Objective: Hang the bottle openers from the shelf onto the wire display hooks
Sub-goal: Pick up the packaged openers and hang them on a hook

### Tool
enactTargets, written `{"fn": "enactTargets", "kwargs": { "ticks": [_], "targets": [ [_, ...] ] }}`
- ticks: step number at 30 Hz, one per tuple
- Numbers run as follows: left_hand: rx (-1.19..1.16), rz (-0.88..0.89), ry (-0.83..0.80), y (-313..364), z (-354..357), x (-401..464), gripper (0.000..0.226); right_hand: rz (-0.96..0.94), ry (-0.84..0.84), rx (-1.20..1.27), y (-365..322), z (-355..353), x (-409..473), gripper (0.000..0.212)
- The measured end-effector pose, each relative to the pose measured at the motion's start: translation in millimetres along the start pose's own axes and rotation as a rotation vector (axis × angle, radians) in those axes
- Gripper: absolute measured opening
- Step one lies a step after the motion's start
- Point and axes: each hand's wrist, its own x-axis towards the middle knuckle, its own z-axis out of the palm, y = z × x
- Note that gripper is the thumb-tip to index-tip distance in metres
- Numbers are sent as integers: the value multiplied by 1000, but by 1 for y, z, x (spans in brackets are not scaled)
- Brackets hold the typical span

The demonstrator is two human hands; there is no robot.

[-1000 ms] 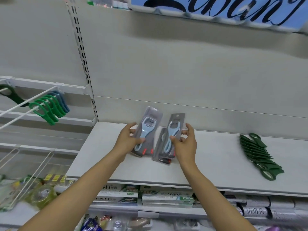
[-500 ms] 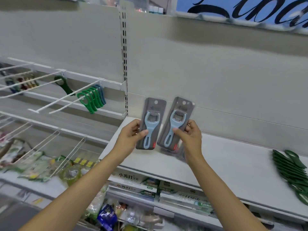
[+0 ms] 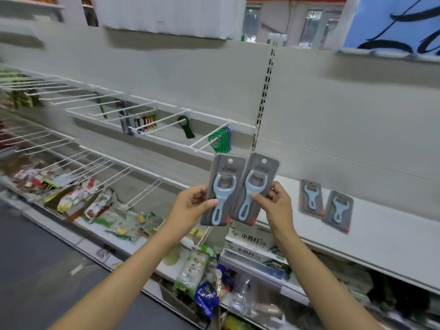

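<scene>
Hands (image 3: pixel 190 206) (image 3: pixel 277 206) raised, fingers (image 3: pixel 260 200) pinching carded bottle openers (image 3: pixel 222 190) (image 3: pixel 254 189) upright

We hold two carded openers side by side, one (image 3: pixel 222 190) in our left hand (image 3: pixel 190 204), one (image 3: pixel 254 189) in our right hand (image 3: pixel 277 202); wire hooks (image 3: pixel 204 139) stand behind-left, the shelf (image 3: pixel 385 232) with two more openers (image 3: pixel 325 202) right.

You're in a shop aisle.
Wire display hooks (image 3: pixel 152 120) carry hanging goods, and packaged food (image 3: pixel 100 206) fills the shelves (image 3: pixel 381 236).
</scene>
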Motion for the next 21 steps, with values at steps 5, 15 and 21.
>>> {"fn": "enactTargets", "kwargs": {
  "ticks": [5, 15, 21],
  "targets": [
    [33, -15, 97, 12, -95, -57, 22, 24, -57, 46, 2, 85, -48, 29],
    [110, -71, 302, 23, -260, -139, 16, 37, -237, 37, 9, 241, -106, 28],
    [78, -90, 463, 20, -329, -146, 20, 33, -338, -5, 17, 324, -93, 28]
  ]
}}
